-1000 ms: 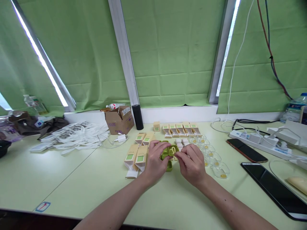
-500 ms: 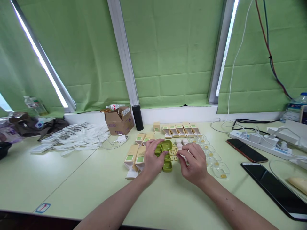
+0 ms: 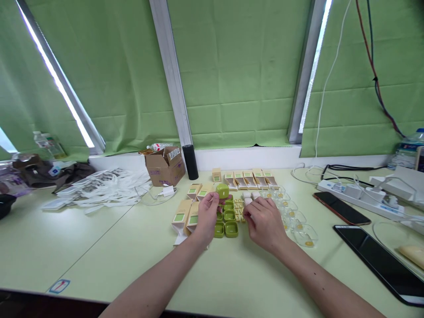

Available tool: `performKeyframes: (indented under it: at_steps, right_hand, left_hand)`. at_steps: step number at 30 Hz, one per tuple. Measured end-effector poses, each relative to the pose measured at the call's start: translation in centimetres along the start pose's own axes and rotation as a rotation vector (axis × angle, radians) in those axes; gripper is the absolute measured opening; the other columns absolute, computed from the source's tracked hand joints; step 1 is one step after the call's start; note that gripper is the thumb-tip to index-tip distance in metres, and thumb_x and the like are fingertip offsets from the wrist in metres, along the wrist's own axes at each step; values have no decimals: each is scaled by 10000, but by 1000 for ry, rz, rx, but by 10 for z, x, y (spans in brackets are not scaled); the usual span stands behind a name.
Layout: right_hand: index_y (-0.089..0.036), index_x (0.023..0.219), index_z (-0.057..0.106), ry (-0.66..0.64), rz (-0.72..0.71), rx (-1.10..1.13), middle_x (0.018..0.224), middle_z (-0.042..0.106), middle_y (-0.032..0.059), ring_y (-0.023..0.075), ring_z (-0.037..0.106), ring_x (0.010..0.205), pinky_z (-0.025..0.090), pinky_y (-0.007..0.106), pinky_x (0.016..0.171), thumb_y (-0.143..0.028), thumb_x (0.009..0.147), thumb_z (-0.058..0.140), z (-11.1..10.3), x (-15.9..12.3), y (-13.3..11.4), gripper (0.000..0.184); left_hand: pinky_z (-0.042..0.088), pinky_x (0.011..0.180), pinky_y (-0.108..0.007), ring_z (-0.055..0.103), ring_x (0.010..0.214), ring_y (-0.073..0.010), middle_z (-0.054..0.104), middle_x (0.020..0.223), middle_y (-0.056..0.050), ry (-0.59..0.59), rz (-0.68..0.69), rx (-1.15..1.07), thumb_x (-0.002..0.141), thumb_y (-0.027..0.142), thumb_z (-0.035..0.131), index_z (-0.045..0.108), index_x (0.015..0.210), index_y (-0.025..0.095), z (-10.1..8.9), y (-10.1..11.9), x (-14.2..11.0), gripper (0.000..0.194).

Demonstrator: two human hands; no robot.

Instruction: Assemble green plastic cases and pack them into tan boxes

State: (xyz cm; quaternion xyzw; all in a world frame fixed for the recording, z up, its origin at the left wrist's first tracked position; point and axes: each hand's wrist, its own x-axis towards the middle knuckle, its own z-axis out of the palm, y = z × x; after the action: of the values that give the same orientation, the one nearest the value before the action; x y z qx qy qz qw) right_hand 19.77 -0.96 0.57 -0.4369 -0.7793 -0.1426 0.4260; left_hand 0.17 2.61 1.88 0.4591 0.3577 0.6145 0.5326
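Observation:
My left hand [image 3: 206, 216] pinches a small green square case [image 3: 222, 191] and holds it just above a cluster of several more green cases [image 3: 226, 222] on the table. My right hand [image 3: 263, 223] rests beside them with its fingers curled over small pale yellow pieces [image 3: 238, 209]; what it holds, if anything, is hidden. Tan cardboard boxes with green labels [image 3: 186, 217] lie left of my left hand, and a row of the same boxes [image 3: 250, 179] stands behind.
Clear plastic shells with yellow dots [image 3: 300, 225] lie right of my right hand. Two phones [image 3: 380, 260] and a white power strip [image 3: 359, 195] are at the right. A brown carton [image 3: 164, 166], a black cylinder [image 3: 190, 161] and white straps [image 3: 102, 187] are at the back left.
My left hand set the open green case down among the others, then lifted one closed green case. My right hand let go and sank onto the yellow pieces.

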Motion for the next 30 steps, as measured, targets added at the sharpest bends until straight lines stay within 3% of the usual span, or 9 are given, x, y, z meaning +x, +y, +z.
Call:
performKeyframes:
  at_steps: [5,11,17,30]
  right_hand:
    - [-198,742,631,-88,44,-19,686,676,18,204,533,776,289,354,745,-10,781,649,3,-2,3,193]
    - [-196,692,650,-240,88,-74,658,676,12,199,558,771,285,345,745,21,701,693,2,-2,3,222]
    - [-201,657,649,-376,103,-101,672,696,18,198,588,790,301,344,755,45,663,719,1,-2,1,256]
    - [-205,656,707,-400,68,-125,743,740,45,235,614,868,337,371,788,7,676,768,8,-6,0,222]
  left_hand:
    - [508,729,-305,717,795,-200,833,967,-114,-34,-139,-218,816,557,886,650,900,201,-2,1,0,435]
    - [549,758,-357,722,750,-213,835,986,-130,-20,-204,-313,850,472,861,636,859,202,-4,0,3,352]
    - [540,741,-350,721,740,-212,835,959,-150,-9,-196,-354,861,426,842,649,851,177,-5,-2,6,315]
    - [485,703,-296,733,768,-204,809,821,-105,-40,-46,-259,770,481,932,681,827,165,0,5,-2,408]
